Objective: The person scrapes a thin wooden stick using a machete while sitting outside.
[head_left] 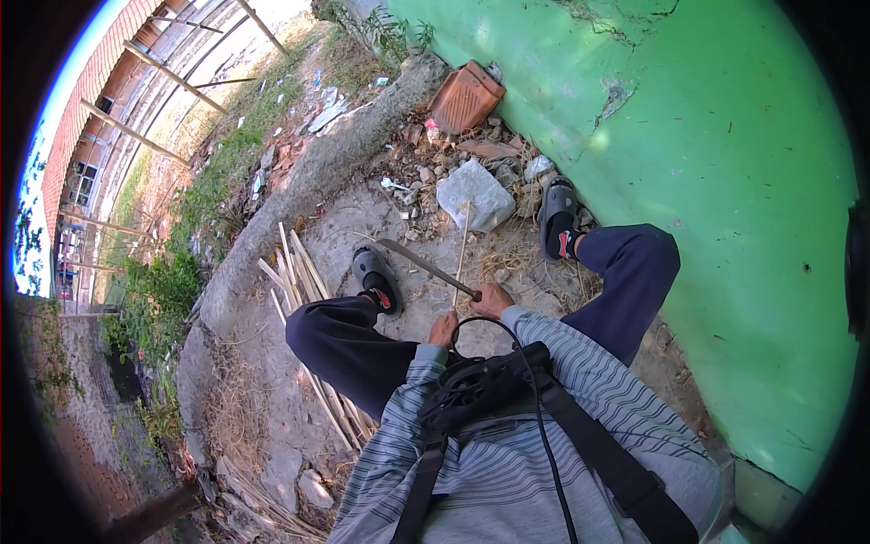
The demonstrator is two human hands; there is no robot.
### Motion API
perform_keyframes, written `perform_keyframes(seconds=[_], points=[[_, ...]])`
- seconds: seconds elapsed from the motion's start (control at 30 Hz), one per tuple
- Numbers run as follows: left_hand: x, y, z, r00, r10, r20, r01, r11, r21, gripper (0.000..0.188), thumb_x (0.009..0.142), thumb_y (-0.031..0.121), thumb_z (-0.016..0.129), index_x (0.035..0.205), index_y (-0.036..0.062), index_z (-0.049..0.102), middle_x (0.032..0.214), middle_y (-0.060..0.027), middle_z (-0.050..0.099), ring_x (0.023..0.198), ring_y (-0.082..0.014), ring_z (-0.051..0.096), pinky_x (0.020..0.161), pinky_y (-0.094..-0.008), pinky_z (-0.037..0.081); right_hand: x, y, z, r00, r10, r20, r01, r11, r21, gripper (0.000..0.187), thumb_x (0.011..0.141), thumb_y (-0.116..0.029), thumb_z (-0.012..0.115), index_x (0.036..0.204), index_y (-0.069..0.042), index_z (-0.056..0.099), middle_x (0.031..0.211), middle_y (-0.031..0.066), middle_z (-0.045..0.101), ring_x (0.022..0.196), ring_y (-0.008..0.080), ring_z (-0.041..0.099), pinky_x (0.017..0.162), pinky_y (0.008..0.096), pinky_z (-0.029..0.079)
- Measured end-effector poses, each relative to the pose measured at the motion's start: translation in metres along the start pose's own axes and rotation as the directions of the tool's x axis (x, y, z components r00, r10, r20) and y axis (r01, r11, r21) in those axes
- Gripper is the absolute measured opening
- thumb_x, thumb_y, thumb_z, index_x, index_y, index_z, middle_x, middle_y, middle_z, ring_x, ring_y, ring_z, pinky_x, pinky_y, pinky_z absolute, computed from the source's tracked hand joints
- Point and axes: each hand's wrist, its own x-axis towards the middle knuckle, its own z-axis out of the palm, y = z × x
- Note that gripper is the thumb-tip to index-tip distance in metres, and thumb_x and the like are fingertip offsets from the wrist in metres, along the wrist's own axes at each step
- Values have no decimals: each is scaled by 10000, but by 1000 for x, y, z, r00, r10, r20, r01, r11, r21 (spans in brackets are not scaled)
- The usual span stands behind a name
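Observation:
My right hand [492,300] is closed round the handle of a long dark-bladed knife [424,266]. Its blade points away to the left, crossing close to a thin pale bamboo strip [461,257]. My left hand [442,328] grips the near end of that strip, just left of and nearer than my right hand. The strip slants away from me, and its far end reaches a pale block of stone [476,194]. Whether the blade touches the strip, I cannot tell. A thin pale curl shows by the blade's tip.
Several long split bamboo strips [304,276] lie on the ground beside my left leg. A green wall [716,227] rises close on the right. A low rough concrete kerb [299,190] curves along the left. An orange-brown clay block [466,97] and rubble lie ahead.

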Motion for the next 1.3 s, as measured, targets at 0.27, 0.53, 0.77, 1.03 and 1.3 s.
perform_keyframes(seconds=[0.27, 0.53, 0.77, 1.03, 1.3], points=[[-29, 58, -8, 997, 66, -41, -48, 938, 343, 649, 1068, 439, 302, 933, -74, 677, 956, -370, 643, 960, -544, 617, 854, -594, 467, 3, 6, 2, 999, -47, 13, 48, 998, -31, 329, 769, -335, 670, 867, -26, 727, 819, 256, 693, 809, 433, 698, 750, 498, 552], [-36, 64, -1, 989, 100, -109, -57, 938, 343, 579, 1070, 368, 360, 877, -79, 675, 938, -374, 647, 979, -539, 624, 854, -602, 479, 25, 12, -5, 992, 107, -62, -113, 990, -90, 321, 781, -326, 661, 892, -34, 738, 857, 247, 712, 831, 436, 705, 777, 478, 574], [-45, 78, -4, 990, 79, -120, -31, 933, 358, 561, 1065, 365, 388, 873, -81, 670, 883, -373, 648, 934, -550, 631, 804, -610, 496, 19, 5, -4, 999, -6, 39, 7, 999, -35, 310, 765, -322, 667, 816, -22, 726, 823, 250, 698, 814, 427, 697, 776, 486, 557], [-44, 62, 3, 970, 131, -204, -52, 934, 355, 461, 1028, 354, 475, 894, -51, 649, 876, -353, 654, 886, -555, 628, 770, -612, 495, 17, -4, 3, 989, -87, 120, 105, 984, -148, 267, 763, -329, 673, 886, -106, 753, 895, 226, 717, 867, 412, 708, 804, 491, 564], [-48, 72, 10, 976, 33, -216, 56, 917, 396, 432, 1010, 375, 509, 955, -35, 632, 909, -340, 671, 887, -529, 655, 771, -605, 512, 50, 30, -7, 994, 112, 3, -111, 990, -89, 361, 763, -360, 695, 840, -8, 728, 874, 246, 719, 857, 408, 713, 824, 467, 568]])
